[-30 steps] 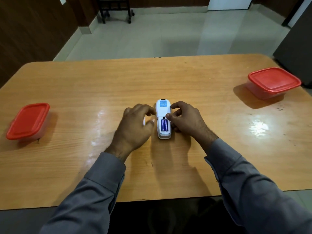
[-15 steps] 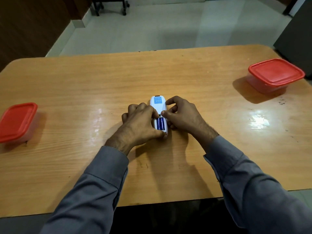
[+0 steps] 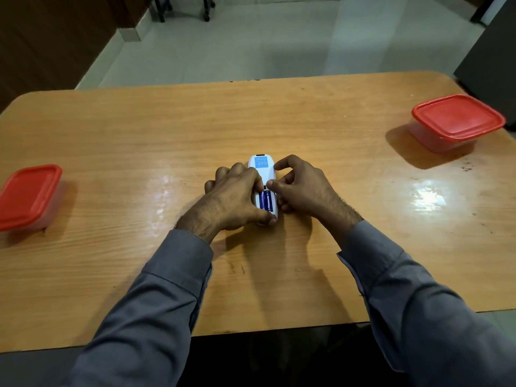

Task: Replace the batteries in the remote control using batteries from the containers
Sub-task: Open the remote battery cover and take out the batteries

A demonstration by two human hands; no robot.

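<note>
Since half a second ago almost nothing has moved: both hands stay around the remote control [image 3: 262,174], which lies face down in the middle of the worktop [image 3: 335,247], with its battery bay open and the blue batteries [image 3: 265,200] showing. The left hand [image 3: 231,199] has its grip closed around the left side and near end of the remote. The right hand [image 3: 301,191] pinches the right edge, thumb tip at the top of the bay.

I judge the remote light, stiff and a little slippery, so it is best held by its long sides. The batteries are small, smooth and will roll; lift each one at an end. Both red-lidded containers, left [image 3: 28,195] and right [image 3: 458,120], are still closed.
</note>
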